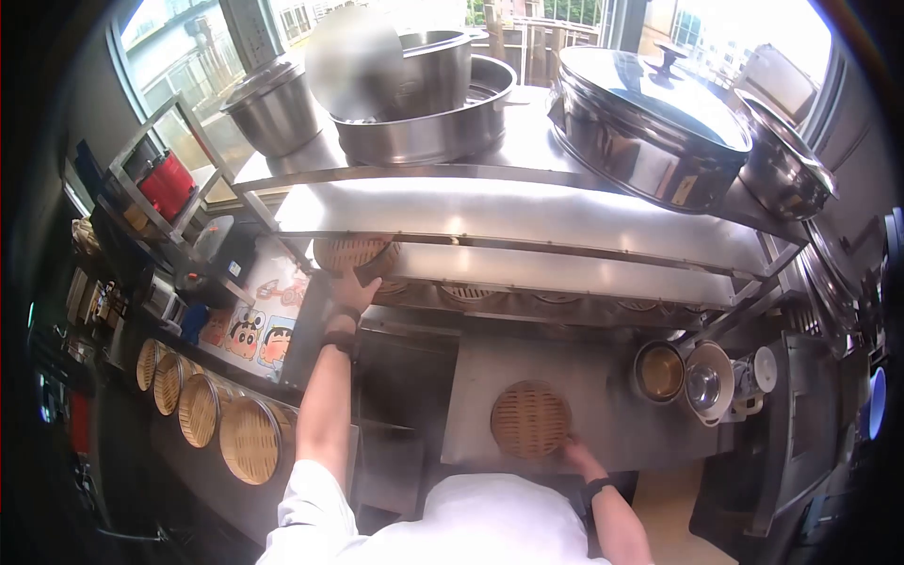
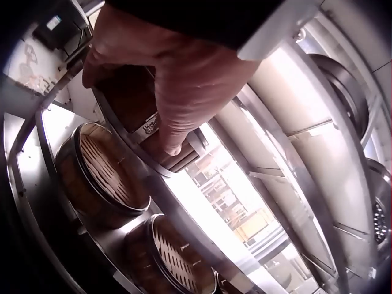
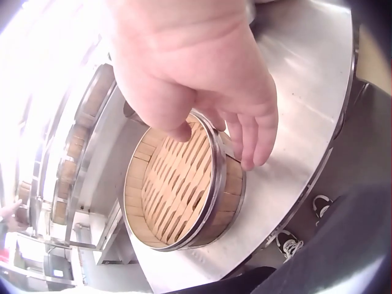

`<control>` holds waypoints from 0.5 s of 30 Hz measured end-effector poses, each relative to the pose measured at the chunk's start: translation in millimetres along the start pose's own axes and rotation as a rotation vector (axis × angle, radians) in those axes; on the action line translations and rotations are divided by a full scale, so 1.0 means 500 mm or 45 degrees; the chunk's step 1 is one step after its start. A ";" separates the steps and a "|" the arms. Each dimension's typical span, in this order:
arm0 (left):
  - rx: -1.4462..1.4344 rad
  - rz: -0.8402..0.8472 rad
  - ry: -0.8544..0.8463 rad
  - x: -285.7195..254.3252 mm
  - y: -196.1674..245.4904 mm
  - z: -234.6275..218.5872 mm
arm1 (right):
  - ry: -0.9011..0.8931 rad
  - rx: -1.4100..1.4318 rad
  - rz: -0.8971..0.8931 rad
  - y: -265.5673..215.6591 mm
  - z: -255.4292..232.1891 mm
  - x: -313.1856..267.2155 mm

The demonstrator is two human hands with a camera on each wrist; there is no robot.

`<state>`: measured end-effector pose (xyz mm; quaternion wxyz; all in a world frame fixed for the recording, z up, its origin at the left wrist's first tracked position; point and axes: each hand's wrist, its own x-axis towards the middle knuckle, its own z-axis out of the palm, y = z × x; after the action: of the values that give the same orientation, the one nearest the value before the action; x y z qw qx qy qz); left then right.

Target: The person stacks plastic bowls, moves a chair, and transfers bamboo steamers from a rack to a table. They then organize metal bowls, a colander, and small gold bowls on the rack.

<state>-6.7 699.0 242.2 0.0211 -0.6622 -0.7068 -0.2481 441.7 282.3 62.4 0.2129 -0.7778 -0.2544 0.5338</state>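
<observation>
On the left end of the rack's shelf, a round bamboo steamer basket is gripped at its side by my left hand. In the left wrist view the thumb of the left hand bends over that basket, and part of the basket is hidden behind the hand. A second bamboo steamer basket rests on the steel worktop, slatted bottom facing up inside its wall. My right hand holds its near right edge. In the right wrist view the thumb of the right hand is inside the metal-banded rim, fingers outside.
More steamer baskets line the lower shelf. Several others stand in a row at left. Large steel pots sit on top of the rack. Bowls stand on the worktop's right. The steel shelf edge runs across in front.
</observation>
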 end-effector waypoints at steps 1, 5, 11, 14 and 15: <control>-0.097 -0.094 -0.046 -0.040 0.035 -0.033 | 0.000 0.047 -0.018 0.011 0.002 0.008; -0.362 -0.046 -0.153 -0.217 0.091 -0.110 | 0.027 0.204 -0.009 0.020 0.009 0.018; -0.687 0.252 -0.382 -0.462 0.180 -0.183 | 0.028 0.277 -0.036 -0.022 -0.001 -0.004; -0.726 0.420 -0.577 -0.544 0.230 -0.162 | -0.017 0.315 -0.047 -0.035 -0.010 -0.011; -0.714 0.457 -0.660 -0.566 0.246 -0.146 | -0.016 0.319 -0.044 -0.042 -0.015 -0.016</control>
<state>122.4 409.7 244.3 -0.2956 -0.7954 -0.4673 -0.2483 442.7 293.2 83.1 0.3158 -0.7373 -0.2004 0.5625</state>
